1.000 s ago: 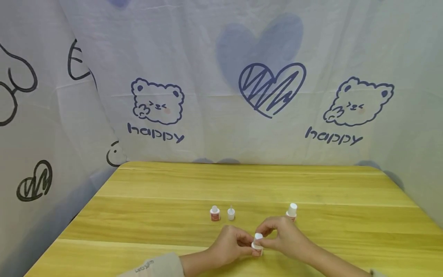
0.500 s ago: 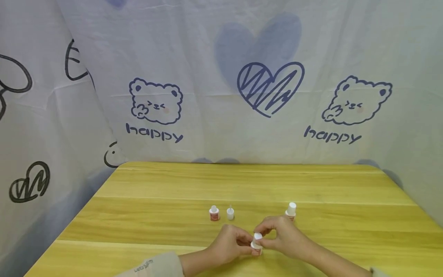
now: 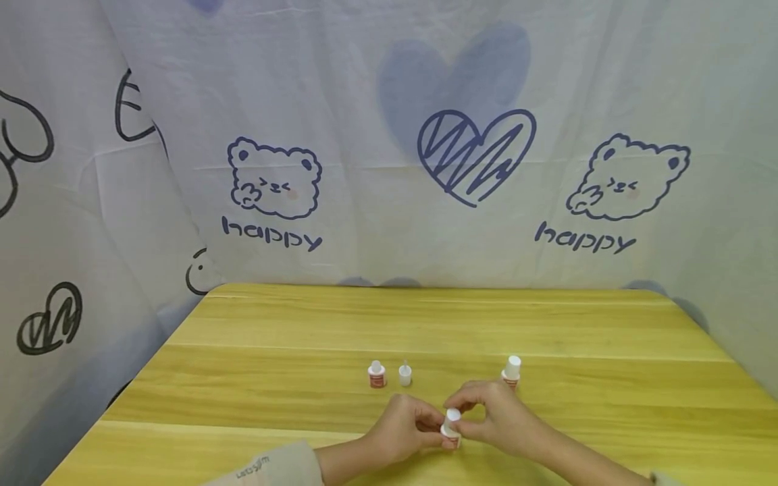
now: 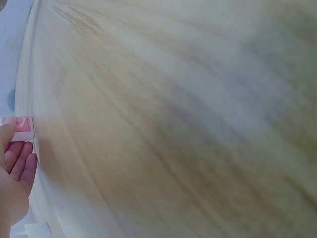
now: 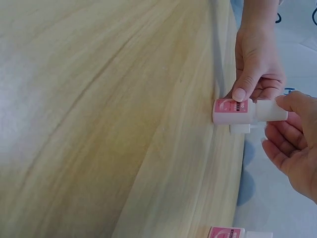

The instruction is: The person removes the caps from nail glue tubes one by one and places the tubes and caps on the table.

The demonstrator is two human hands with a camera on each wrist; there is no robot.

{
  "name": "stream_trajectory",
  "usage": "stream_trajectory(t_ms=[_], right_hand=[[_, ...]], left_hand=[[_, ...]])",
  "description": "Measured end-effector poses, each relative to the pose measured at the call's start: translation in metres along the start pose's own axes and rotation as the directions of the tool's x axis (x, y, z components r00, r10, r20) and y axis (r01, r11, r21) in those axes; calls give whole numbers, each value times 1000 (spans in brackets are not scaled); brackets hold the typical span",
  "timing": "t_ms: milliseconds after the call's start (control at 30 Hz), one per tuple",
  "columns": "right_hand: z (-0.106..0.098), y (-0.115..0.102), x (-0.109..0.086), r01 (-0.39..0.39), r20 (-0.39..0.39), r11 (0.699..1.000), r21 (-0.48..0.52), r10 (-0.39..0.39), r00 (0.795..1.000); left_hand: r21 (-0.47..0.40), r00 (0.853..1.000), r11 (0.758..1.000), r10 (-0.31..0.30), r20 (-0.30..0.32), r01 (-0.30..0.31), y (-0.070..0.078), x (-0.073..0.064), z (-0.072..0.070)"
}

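In the head view my left hand (image 3: 404, 428) pinches the body of a small white bottle (image 3: 450, 439) with a pink-red label, low on the table. My right hand (image 3: 501, 418) holds that bottle's white cap (image 3: 452, 416) between thumb and fingers. The right wrist view shows the cap (image 5: 271, 111) on the neck end of the bottle (image 5: 228, 118), my left thumb against the label and my right fingers (image 5: 282, 144) around the cap. At the left edge of the left wrist view, the label end of the bottle (image 4: 24, 130) shows above my left hand (image 4: 17, 183).
Beyond my hands stand an uncapped bottle (image 3: 377, 375) and a loose white cap (image 3: 405, 375) with a thin tip pointing up. A capped bottle (image 3: 512, 372) stands behind my right hand. The wooden table (image 3: 273, 324) ends at a printed cloth (image 3: 377, 223).
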State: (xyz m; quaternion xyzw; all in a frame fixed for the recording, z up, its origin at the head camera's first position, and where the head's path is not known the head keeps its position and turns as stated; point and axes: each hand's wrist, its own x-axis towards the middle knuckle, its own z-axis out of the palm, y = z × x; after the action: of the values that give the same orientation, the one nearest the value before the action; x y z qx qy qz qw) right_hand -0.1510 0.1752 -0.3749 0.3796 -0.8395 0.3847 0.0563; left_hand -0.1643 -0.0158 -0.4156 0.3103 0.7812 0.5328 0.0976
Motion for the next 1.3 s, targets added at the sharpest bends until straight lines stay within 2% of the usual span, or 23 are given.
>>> stream_trajectory(t_ms=[200,433,700,1067,1300], right_hand=[[2,-1,0,-51,-35,998,-48,50,998],[0,-4,1,-68,-7,997,-45,68,998],[-2,-4,2,-51,41,999,-6,51,998],[-4,-3,1,-21,75,1000,-6,22,997],[-4,-3,2,-8,59,1000,-14,9,998]], left_hand=[[0,1000,1000,8,-2,-8,0,0,0],[7,1000,1000,11,-6,-11,1,0,1],[-15,1000,1000,9,-7,-9,-1,-1,1],[-13,1000,1000,-13,-5,13,-1,1,1],[-6,1000,1000,-10,-6,10,0,0,0]])
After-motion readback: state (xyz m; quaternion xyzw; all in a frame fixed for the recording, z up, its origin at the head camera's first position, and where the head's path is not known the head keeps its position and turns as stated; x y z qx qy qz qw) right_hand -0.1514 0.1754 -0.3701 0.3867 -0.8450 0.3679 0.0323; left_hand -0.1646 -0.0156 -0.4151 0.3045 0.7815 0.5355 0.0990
